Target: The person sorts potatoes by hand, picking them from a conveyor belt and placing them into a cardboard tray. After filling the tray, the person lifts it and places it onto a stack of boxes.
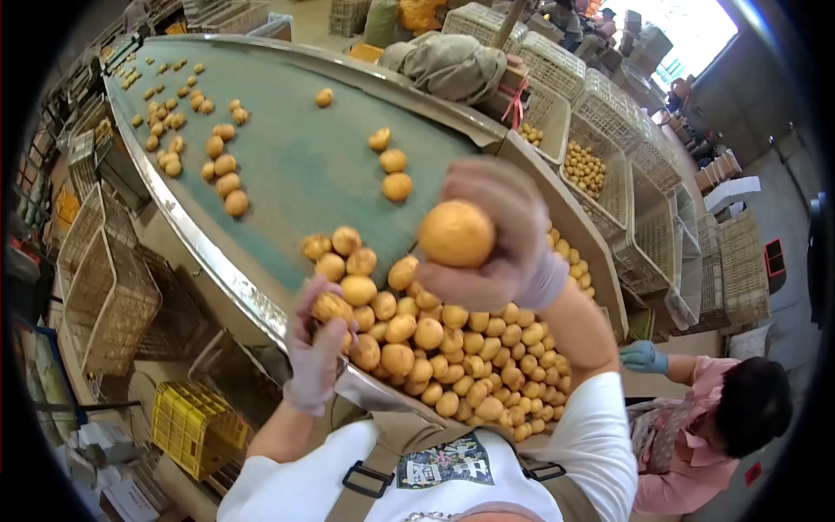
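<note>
My right hand (515, 213), in a thin pale glove and blurred by motion, is raised close to the camera with its fingers around a yellow-orange citrus fruit, an orange (457, 233). At the near left edge of the belt, my gloved left hand (315, 355) is closed on another orange (331, 307), whose skin looks rough and mottled. Below and between both hands lies a dense heap of oranges (474, 348) at the belt's near end. A few loose ones, such as this orange (346, 240), lie just beyond my left hand.
A green conveyor belt (278, 113) with metal side rails (209, 235) stretches away, carrying scattered oranges. Plastic crates (631, 222) line the right side, some holding fruit. On the left stand more crates and a yellow crate (196, 426). A co-worker in pink (687, 452) stands at lower right.
</note>
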Demonstrator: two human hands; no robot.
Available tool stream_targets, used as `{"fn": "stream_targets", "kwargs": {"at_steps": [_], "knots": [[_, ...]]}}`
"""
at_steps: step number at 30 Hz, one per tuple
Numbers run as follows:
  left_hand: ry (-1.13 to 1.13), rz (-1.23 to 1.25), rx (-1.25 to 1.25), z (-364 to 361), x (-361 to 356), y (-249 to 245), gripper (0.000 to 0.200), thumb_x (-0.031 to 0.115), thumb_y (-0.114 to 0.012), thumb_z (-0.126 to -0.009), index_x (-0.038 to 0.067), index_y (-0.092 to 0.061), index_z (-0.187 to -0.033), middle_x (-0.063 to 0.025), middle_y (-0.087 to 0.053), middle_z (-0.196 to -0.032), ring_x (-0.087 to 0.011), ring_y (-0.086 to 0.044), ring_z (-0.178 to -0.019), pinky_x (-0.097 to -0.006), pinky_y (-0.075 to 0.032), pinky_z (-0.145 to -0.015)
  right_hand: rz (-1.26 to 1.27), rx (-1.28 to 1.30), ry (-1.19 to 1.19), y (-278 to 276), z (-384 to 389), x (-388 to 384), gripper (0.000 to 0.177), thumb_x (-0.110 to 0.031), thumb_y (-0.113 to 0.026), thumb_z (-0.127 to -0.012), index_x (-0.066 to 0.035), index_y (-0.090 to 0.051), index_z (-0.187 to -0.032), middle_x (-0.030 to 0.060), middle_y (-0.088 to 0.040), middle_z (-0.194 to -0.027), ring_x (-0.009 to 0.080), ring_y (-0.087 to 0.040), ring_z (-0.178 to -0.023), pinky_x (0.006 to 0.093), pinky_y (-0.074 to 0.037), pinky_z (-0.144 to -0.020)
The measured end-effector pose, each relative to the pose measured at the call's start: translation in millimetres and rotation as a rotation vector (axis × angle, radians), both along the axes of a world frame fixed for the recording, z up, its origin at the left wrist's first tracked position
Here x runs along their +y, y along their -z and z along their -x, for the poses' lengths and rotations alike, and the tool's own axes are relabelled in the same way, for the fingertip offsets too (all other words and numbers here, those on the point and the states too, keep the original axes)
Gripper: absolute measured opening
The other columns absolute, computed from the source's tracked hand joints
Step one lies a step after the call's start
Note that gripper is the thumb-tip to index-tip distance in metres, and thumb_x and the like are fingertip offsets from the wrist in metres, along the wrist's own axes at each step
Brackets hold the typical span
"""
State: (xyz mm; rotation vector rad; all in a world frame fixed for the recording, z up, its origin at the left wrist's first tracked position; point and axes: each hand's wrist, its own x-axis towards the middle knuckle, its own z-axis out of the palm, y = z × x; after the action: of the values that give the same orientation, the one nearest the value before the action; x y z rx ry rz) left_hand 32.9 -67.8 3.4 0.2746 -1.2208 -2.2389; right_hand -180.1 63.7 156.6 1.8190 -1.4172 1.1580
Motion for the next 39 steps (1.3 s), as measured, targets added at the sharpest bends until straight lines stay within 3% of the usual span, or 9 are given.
{"fn": "stream_targets", "kwargs": {"at_steps": [5,7,9,13,22,30,34,36,39], "knots": [[0.059,-0.054,-0.037,2.1,-2.4,-4.9,0.058,0.002,-0.063,-0.092,0.009,-0.046,-0.147,-0.01,-0.055,-0.129,-0.014,-0.063,-0.086,-0.0259,-0.056,-0.068,-0.021,0.314,0.929,-51.1,169.2,-61.0,0.038,-0.007,-0.07,-0.089,-0.009,-0.065,-0.126,0.0196,-0.06,-0.128,0.0364,-0.065,-0.103,0.0412,-0.056,-0.088],[0.045,-0.078,-0.036,1.0,-7.0,-0.5,0.057,0.005,-0.063,-0.093,0.009,-0.046,-0.147,-0.0117,-0.055,-0.129,-0.0163,-0.064,-0.085,-0.0267,-0.056,-0.065,-0.023,0.092,0.858,-41.0,183.3,-44.1,0.063,-0.005,-0.064,-0.089,-0.006,-0.044,-0.149,0.0283,-0.048,-0.146,0.0419,-0.043,-0.139,0.0474,-0.038,-0.116],[0.066,-0.081,0.064,3.8,-10.4,3.4,0.061,-0.002,-0.062,-0.092,0.008,-0.044,-0.15,-0.0106,-0.055,-0.131,-0.0136,-0.063,-0.086,-0.0265,-0.057,-0.072,-0.055,0.108,0.675,-13.3,156.3,-35.1,0.037,-0.012,-0.068,-0.092,-0.009,-0.064,-0.129,0.0177,-0.067,-0.114,0.0289,-0.067,-0.098,0.0367,-0.056,-0.084],[0.075,-0.08,0.016,5.2,-9.2,3.5,0.06,-0.002,-0.061,-0.092,0.008,-0.045,-0.149,-0.0089,-0.056,-0.132,-0.013,-0.063,-0.086,-0.0263,-0.057,-0.073,-1.012,-0.473,0.378,69.5,58.1,7.9,0.04,-0.016,-0.067,-0.094,-0.005,-0.062,-0.132,0.018,-0.071,-0.104,0.0242,-0.069,-0.093,0.0339,-0.055,-0.082],[0.076,-0.042,0.017,6.2,-6.8,3.2,0.059,-0.001,-0.061,-0.093,0.008,-0.045,-0.149,-0.0103,-0.056,-0.131,-0.0134,-0.064,-0.089,-0.0261,-0.058,-0.073,-1.373,-0.254,0.595,158.4,2.7,0.7,0.058,-0.037,-0.076,-0.081,-0.013,-0.057,-0.13,0.018,-0.063,-0.12,0.0349,-0.067,-0.101,0.045,-0.054,-0.084],[0.032,-0.085,0.032,6.5,-8.6,1.3,0.057,-0.003,-0.056,-0.094,0.009,-0.045,-0.148,-0.0114,-0.055,-0.129,-0.0162,-0.062,-0.084,-0.0294,-0.055,-0.07,-0.157,0.004,0.067,53.8,-13.5,8.2,0.043,-0.03,-0.085,-0.077,-0.009,-0.068,-0.11,0.0083,-0.071,-0.089,0.0246,-0.069,-0.074,0.0357,-0.056,-0.072],[0.061,-0.066,0.064,5.4,-7.4,-1.5,0.057,0.002,-0.059,-0.096,0.011,-0.042,-0.15,-0.0107,-0.054,-0.128,-0.0155,-0.062,-0.084,-0.0283,-0.055,-0.071,0.109,0.148,0.621,-34.4,83.9,-11.2,0.034,-0.03,-0.072,-0.091,-0.006,-0.061,-0.113,0.0093,-0.069,-0.092,0.0242,-0.068,-0.094,0.0334,-0.055,-0.077],[0.028,-0.05,0.06,4.1,-4.3,2.0,0.058,0.006,-0.059,-0.097,0.012,-0.04,-0.152,-0.0104,-0.054,-0.129,-0.0164,-0.062,-0.081,-0.0294,-0.055,-0.068,0.104,-0.086,0.684,-30.1,151.6,-13.4,0.061,-0.008,-0.066,-0.088,-0.005,-0.046,-0.146,0.0287,-0.047,-0.146,0.0451,-0.042,-0.139,0.0491,-0.039,-0.115],[-0.018,-0.108,0.15,4.2,-11.6,7.4,0.057,0.008,-0.058,-0.098,0.013,-0.039,-0.152,-0.0099,-0.054,-0.128,-0.0175,-0.062,-0.08,-0.0304,-0.055,-0.063,-0.058,0.064,0.581,1.1,96.2,-7.1,0.041,-0.021,-0.071,-0.093,-0.004,-0.061,-0.129,0.0143,-0.071,-0.109,0.0238,-0.07,-0.093,0.0335,-0.057,-0.078]]}}
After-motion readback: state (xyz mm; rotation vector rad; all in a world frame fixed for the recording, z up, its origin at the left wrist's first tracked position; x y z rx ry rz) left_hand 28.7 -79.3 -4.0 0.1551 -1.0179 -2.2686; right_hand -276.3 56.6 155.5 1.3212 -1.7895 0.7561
